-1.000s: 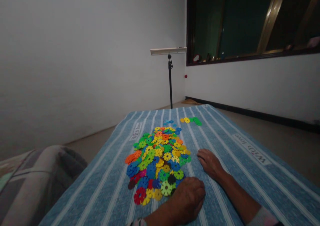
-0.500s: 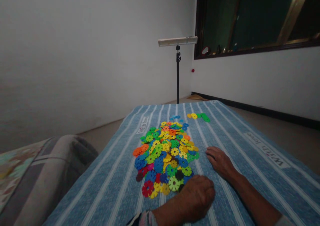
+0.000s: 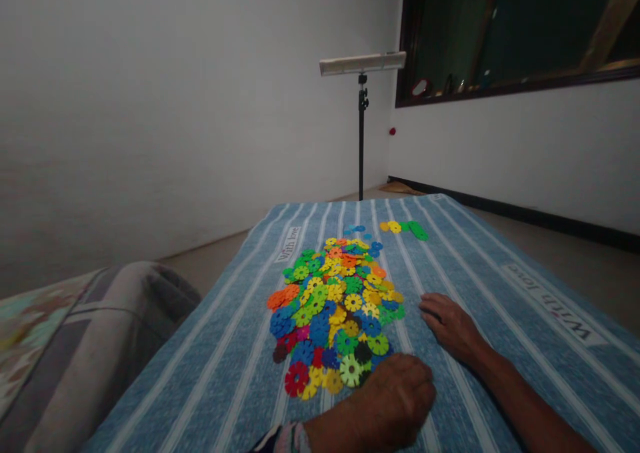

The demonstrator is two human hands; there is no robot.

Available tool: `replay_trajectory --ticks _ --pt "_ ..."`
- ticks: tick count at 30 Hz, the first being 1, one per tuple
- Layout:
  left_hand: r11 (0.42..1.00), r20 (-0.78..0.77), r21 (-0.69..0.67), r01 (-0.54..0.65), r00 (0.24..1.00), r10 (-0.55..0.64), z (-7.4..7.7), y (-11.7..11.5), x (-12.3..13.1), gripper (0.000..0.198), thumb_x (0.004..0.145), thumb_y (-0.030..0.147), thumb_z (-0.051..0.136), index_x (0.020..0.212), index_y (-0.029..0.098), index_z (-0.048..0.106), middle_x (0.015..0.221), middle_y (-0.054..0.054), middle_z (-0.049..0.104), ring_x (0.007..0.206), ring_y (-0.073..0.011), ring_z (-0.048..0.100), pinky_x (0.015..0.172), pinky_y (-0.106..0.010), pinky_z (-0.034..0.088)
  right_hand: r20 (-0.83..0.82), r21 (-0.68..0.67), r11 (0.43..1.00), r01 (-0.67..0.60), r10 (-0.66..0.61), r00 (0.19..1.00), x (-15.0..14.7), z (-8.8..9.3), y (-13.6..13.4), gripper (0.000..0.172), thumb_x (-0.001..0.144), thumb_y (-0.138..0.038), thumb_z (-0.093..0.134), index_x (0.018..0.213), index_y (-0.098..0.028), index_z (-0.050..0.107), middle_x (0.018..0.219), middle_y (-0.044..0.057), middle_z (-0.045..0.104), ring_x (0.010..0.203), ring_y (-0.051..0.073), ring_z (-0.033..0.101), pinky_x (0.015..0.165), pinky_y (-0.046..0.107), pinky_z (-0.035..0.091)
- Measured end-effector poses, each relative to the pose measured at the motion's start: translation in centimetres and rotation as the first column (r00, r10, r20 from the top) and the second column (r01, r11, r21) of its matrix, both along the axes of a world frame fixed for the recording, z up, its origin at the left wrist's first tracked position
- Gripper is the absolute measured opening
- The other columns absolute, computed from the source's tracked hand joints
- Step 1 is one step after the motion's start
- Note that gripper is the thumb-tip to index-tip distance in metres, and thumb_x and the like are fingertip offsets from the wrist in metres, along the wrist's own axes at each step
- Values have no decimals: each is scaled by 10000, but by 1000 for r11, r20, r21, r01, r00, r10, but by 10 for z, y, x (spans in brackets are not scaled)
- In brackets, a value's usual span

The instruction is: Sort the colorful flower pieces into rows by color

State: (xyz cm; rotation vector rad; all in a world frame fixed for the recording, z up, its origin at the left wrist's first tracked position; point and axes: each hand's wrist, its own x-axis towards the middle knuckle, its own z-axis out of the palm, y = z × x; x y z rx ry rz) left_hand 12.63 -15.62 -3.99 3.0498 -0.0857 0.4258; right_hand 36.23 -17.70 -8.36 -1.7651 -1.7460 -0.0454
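A heap of colourful notched plastic discs (image 3: 334,286) lies on the striped blue cloth. My left hand (image 3: 397,399) rests at the near right edge of the heap, fingers curled in, and whatever it may hold is hidden. Beside it is a pale green disc (image 3: 351,371). To the right of the heap, my right hand (image 3: 453,326) lies low on the cloth with its fingers stretched out, apart from the discs. Farther back lies a short row of yellow and green discs (image 3: 417,230), the green ones joined in a stack.
The striped cloth (image 3: 200,366) covers the table. A few blue discs (image 3: 356,229) lie behind the heap. A lamp on a black stand (image 3: 361,139) rises beyond the far edge. At the left is a grey blanket-covered piece (image 3: 130,319). A dark window (image 3: 525,33) is at upper right.
The camera view has shifted slightly, moving the far scene up and to the right. Both hands keep nearly the same pose and the discs stay in place.
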Motion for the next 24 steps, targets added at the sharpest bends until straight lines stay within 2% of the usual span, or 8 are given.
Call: replay_trajectory --ticks 6,18,24 --pt "999 69 -41 -34 997 37 0 2 -3 46 901 162 514 874 170 550 904 -79 644 886 -168 616 840 -293 520 5 -39 999 -32 32 999 1 5 -2 289 892 -245 485 1020 -187 737 1193 143 685 1147 284 618 1016 471 471" --pt "994 251 -109 -10 967 37 0 6 -2 68 879 125 504 887 161 562 939 -88 673 888 -183 641 824 -296 542 -29 -102 992 -71 69 997 -3 23 -6 246 881 -202 520 1003 -188 733 1186 131 682 1149 263 611 1014 430 464" --pt "993 258 -114 -32 964 61 6 5 -2 93 870 103 481 878 164 551 913 -87 672 872 -182 634 816 -306 545 -13 -120 991 -60 59 998 -3 23 -8 280 880 -207 502 1030 -160 734 1199 157 674 1166 278 602 1020 438 458"
